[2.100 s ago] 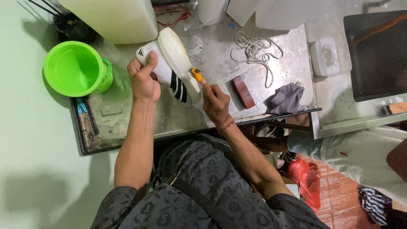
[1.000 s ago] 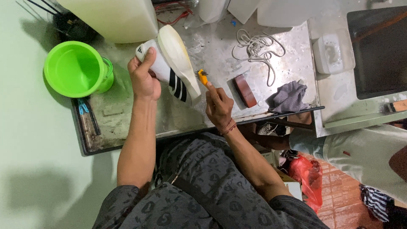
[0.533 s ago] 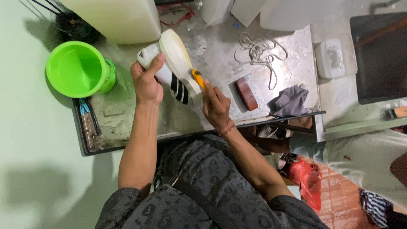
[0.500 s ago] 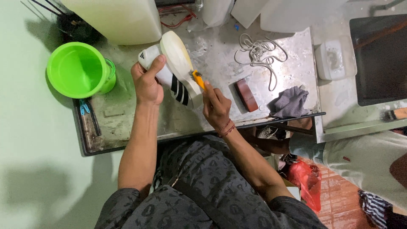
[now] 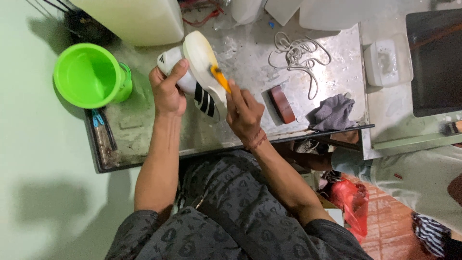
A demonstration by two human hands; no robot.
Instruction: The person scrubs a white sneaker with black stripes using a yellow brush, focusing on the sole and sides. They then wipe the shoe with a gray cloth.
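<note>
From the head camera, the left hand (image 5: 167,91) grips a white sneaker (image 5: 198,77) with black stripes, held on its side, sole out, over the metal table (image 5: 250,67). The right hand (image 5: 244,113) is closed around an orange-handled brush (image 5: 220,78) touching the sole. A green bucket (image 5: 89,74) stands left of the sneaker.

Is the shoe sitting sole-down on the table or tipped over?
Tipped: the white shoe lies on its side, pale sole facing up. The left hand steadies it while the right hand holds an orange-handled tool against the sole.
</note>
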